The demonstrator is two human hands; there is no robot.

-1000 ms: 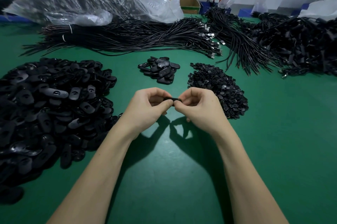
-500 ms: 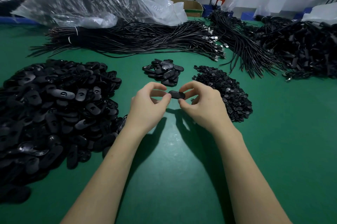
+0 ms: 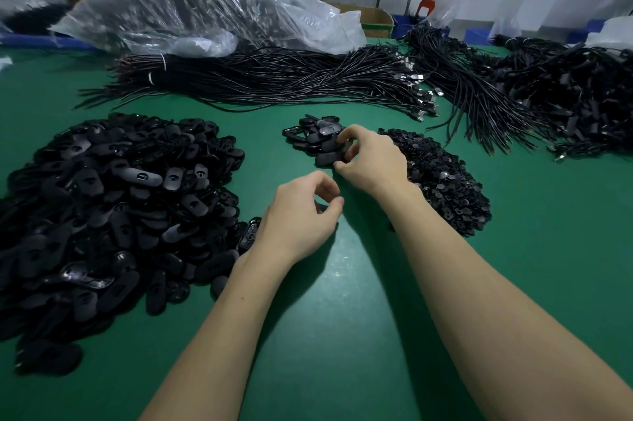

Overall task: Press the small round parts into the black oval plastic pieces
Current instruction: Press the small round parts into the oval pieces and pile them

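- Green table top fills the head view, with two bare forearms reaching forward across it.
- Right hand pinches a black oval piece between thumb and fingers, at the near edge of a small pile of ovals.
- Left hand hangs nearer — fingers loosely curled, holding nothing.
- Small round parts lie heaped just right of the right hand; a large heap of ovals sits left.

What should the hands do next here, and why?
Probably the left hand should reach for a fresh oval from the big pile of black oval pieces beside it. It hovers above the green table holding nothing, while the right hand is at the small stack of ovals, apparently setting a piece there.
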